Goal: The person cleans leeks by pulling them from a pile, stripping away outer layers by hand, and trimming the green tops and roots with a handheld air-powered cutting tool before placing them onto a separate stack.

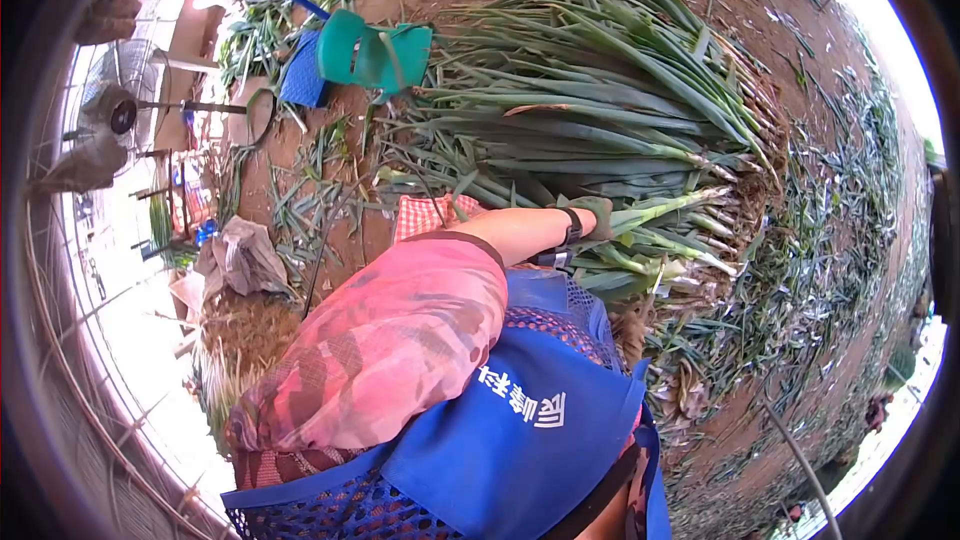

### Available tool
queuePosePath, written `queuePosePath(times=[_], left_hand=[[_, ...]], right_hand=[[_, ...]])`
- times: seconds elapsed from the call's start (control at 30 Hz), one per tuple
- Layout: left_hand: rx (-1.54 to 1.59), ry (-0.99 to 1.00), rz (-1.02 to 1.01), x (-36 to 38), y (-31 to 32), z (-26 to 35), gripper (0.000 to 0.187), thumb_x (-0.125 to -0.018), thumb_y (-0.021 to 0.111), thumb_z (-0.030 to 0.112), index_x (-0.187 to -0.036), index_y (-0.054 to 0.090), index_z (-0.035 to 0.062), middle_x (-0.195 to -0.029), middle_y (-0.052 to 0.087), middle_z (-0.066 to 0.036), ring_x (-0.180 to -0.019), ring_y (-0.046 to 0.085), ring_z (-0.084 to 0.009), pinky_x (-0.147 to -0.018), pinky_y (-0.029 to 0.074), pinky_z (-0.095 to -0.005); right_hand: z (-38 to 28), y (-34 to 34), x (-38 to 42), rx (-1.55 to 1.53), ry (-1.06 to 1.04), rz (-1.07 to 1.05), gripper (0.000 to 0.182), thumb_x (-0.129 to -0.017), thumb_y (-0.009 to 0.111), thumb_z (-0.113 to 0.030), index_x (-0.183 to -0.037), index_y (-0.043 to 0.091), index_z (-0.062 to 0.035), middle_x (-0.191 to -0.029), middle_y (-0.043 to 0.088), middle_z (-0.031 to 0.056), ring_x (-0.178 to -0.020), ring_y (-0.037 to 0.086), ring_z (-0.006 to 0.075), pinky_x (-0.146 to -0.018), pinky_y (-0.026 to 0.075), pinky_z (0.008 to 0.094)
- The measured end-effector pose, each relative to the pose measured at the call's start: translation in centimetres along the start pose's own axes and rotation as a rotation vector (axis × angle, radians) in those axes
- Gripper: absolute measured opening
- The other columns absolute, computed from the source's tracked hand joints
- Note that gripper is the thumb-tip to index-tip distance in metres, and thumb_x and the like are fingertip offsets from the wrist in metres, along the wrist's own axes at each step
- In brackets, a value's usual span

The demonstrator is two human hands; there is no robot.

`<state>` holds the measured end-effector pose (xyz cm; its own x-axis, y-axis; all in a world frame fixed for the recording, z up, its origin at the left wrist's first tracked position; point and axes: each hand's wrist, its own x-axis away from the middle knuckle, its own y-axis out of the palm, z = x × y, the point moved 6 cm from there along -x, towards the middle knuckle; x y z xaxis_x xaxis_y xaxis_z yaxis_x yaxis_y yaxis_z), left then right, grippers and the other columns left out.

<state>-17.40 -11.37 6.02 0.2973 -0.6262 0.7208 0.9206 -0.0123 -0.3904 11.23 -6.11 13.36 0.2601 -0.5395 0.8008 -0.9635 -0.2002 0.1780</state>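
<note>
My left hand (597, 218), in a grey-green glove with a dark band at the wrist, is closed around the leafy part of a leek (668, 208). The leek's pale stalk points right, towards the roots. More leeks (600, 105) lie in a big heap just beyond the hand, green leaves to the left and roots to the right. A brownish gloved shape at the edge of my blue vest looks like my right hand (630, 335). It is close to the near leeks, but its fingers are not clear and the vest hides the arm.
A green plastic chair (375, 52) and a blue mat (303, 70) stand at the upper left, near a fan (122, 115). A pale sack (245, 255) lies to the left. Cut leaves (830, 230) litter the ground at right. A red-checked cloth (430, 214) is beside my forearm.
</note>
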Motion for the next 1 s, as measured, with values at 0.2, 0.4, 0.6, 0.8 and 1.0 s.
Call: queuePosePath(times=[0.2,0.4,0.6,0.8,1.0], left_hand=[[0.013,-0.006,0.057,0.6,0.5,1.9,0.057,-0.071,0.074,0.034,-0.122,0.064,0.0091,-0.12,0.068,-0.016,-0.112,0.065,-0.0304,-0.095,0.05,-0.0399],[0.049,0.003,-0.058,-0.2,1.5,3.4,0.065,-0.08,0.071,0.044,-0.131,0.06,0.006,-0.11,0.069,-0.022,-0.096,0.068,-0.0321,-0.086,0.052,-0.0412],[0.107,0.012,-0.192,-2.4,2.5,3.6,0.077,-0.081,0.073,0.052,-0.133,0.052,-0.0002,-0.109,0.065,-0.023,-0.098,0.064,-0.0296,-0.082,0.051,-0.0387],[-0.306,0.652,-0.377,-4.8,-0.5,2.6,0.033,-0.08,0.073,0.026,-0.111,0.068,0.0163,-0.102,0.066,-0.015,-0.097,0.063,-0.0325,-0.086,0.051,-0.0414],[-0.191,0.619,-0.66,-5.1,-3.8,4.1,0.044,-0.082,0.074,0.031,-0.116,0.062,0.006,-0.106,0.065,-0.016,-0.103,0.062,-0.0311,-0.089,0.051,-0.0406]], right_hand=[[-0.4,-1.7,-1.5,0.034,-0.035,-0.006,0.024,-0.09,0.071,-0.039,-0.103,0.061,-0.0225,-0.08,0.055,-0.0015,-0.057,0.051,0.0102,-0.049,0.045,0.0284],[1.4,2.1,-6.6,0.178,0.035,-0.059,0.026,-0.089,0.071,-0.039,-0.108,0.061,-0.0249,-0.073,0.051,-0.0027,-0.054,0.048,0.0093,-0.046,0.042,0.0278],[5.9,9.3,-15.4,0.979,-0.158,0.06,0.045,-0.08,0.069,-0.035,-0.116,0.068,-0.0079,-0.101,0.072,0.0187,-0.095,0.068,0.0391,-0.08,0.052,0.0424],[0.8,15.6,-5.2,0.833,-0.332,-0.064,0.076,-0.076,0.076,-0.034,-0.139,0.047,-0.003,-0.123,0.064,0.0227,-0.114,0.063,0.0354,-0.097,0.049,0.0408],[2.0,16.7,-3.9,0.907,-0.497,0.139,0.081,-0.078,0.078,-0.031,-0.143,0.04,-0.0018,-0.119,0.064,0.0207,-0.108,0.065,0.0327,-0.094,0.05,0.0386]])
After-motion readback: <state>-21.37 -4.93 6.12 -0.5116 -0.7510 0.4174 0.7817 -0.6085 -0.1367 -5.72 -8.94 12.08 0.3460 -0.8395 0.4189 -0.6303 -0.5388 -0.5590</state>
